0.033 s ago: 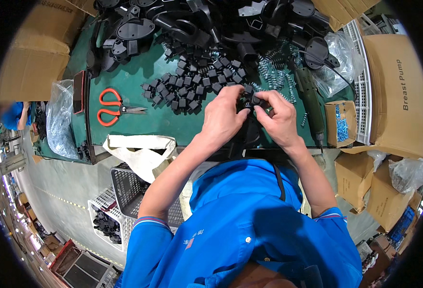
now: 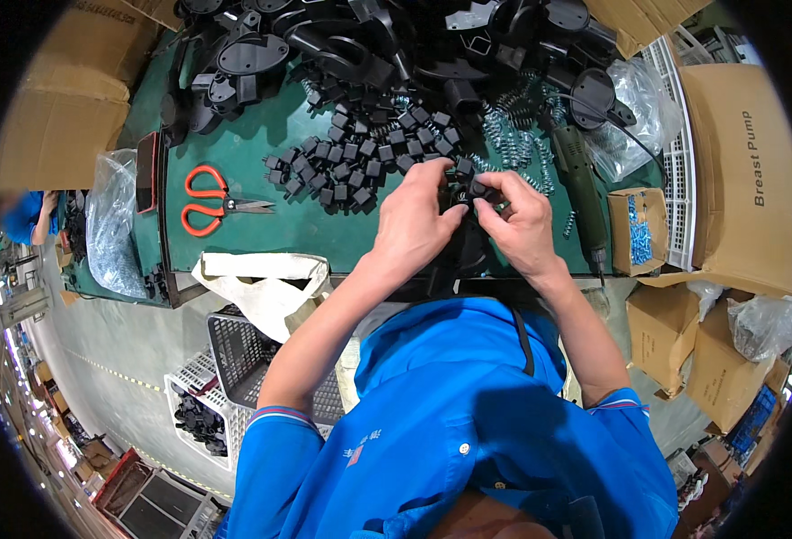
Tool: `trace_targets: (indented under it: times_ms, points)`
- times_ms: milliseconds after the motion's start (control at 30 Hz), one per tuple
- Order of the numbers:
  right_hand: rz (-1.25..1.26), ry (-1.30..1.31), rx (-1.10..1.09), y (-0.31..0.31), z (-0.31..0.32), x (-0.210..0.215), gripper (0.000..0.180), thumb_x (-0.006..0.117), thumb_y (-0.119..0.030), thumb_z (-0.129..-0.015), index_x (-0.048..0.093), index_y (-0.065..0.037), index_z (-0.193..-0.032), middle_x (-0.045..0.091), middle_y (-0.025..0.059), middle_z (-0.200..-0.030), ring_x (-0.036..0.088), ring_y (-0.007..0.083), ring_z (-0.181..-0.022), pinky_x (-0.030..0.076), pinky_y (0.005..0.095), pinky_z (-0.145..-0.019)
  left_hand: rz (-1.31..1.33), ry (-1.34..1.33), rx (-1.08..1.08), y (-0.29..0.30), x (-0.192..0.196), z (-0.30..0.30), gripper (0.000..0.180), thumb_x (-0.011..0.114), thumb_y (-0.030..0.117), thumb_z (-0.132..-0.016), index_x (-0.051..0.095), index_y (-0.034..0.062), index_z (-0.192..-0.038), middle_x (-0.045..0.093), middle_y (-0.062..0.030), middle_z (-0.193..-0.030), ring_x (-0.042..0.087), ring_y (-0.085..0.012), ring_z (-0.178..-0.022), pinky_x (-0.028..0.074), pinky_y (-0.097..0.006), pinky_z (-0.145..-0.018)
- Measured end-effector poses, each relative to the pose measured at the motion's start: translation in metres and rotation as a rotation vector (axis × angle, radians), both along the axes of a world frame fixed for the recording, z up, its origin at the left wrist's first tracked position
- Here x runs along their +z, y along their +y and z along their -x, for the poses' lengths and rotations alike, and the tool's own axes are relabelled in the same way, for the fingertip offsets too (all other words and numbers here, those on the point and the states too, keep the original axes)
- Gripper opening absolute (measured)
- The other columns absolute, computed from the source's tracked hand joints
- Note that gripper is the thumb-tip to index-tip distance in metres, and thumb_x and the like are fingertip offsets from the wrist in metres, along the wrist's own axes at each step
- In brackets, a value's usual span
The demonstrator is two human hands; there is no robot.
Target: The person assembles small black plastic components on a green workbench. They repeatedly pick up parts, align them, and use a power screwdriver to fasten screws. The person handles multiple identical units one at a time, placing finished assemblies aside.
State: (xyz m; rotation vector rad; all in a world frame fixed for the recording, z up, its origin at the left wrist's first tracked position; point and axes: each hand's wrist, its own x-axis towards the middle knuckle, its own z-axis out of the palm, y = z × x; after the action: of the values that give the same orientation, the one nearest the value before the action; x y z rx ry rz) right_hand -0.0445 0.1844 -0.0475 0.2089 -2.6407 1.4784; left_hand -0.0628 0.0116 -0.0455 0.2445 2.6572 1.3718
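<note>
My left hand (image 2: 411, 221) and my right hand (image 2: 522, 225) meet over the front edge of a green work table (image 2: 261, 238). Together they grip a small black plastic part (image 2: 470, 190), fingertips of both hands pinched on it. A larger black piece (image 2: 468, 256) sits under the hands against my body. Just beyond the hands lies a heap of several small black plastic blocks (image 2: 360, 157). Metal coil springs (image 2: 508, 121) are scattered to the right of that heap.
Orange-handled scissors (image 2: 207, 202) lie on the left of the table. Large black moulded parts (image 2: 342, 45) fill the back. An electric screwdriver (image 2: 580, 184) and a small box of blue screws (image 2: 638, 234) are at right. Cardboard boxes (image 2: 737, 171) surround the table; plastic crates (image 2: 234, 359) stand below.
</note>
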Motion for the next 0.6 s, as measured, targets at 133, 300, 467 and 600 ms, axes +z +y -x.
trace_targets:
  times_ms: [133, 300, 467, 600]
  points:
    - [0.044, -0.108, -0.118, -0.012, -0.009, 0.005, 0.023, 0.071, -0.009, -0.081, 0.065, -0.003, -0.102, 0.068, 0.0104, -0.086, 0.066, 0.0196, -0.068, 0.051, 0.0318, -0.061, 0.074, -0.349, -0.087, -0.024, 0.011, -0.006, 0.037, 0.069, 0.021, -0.086, 0.063, -0.0031, -0.114, 0.07, -0.0131, -0.099, 0.067, -0.0236, -0.086, 0.052, -0.034, -0.077]
    - [0.109, -0.058, -0.194, -0.021, -0.014, 0.0, 0.026, 0.072, -0.008, -0.081, 0.065, -0.002, -0.105, 0.068, 0.0081, -0.083, 0.058, 0.0126, -0.058, 0.047, 0.0272, -0.056, -0.875, -1.012, 0.138, -0.038, -0.015, -0.009, 0.04, 0.062, 0.028, -0.095, 0.064, -0.0032, -0.12, 0.07, -0.0107, -0.108, 0.067, -0.0189, -0.097, 0.053, -0.034, -0.087]
    - [0.586, -0.222, -0.236, -0.019, -0.024, 0.011, 0.027, 0.072, -0.003, -0.081, 0.064, 0.001, -0.107, 0.066, 0.0014, -0.085, 0.049, 0.0, -0.061, 0.041, 0.0179, -0.053, -1.284, -1.231, 0.222, -0.035, 0.007, -0.022, 0.035, 0.056, 0.024, -0.098, 0.057, 0.0005, -0.123, 0.067, -0.0073, -0.11, 0.066, -0.0165, -0.102, 0.055, -0.036, -0.089]
    - [0.406, -0.113, -0.138, -0.02, -0.038, 0.027, 0.024, 0.072, -0.003, -0.081, 0.065, 0.001, -0.104, 0.067, 0.0045, -0.09, 0.06, 0.007, -0.07, 0.047, 0.0213, -0.058, -1.203, -0.927, 0.091, -0.024, -0.007, -0.059, 0.04, 0.067, 0.025, -0.093, 0.06, 0.0017, -0.125, 0.066, -0.0016, -0.111, 0.06, -0.0104, -0.102, 0.047, -0.027, -0.093]
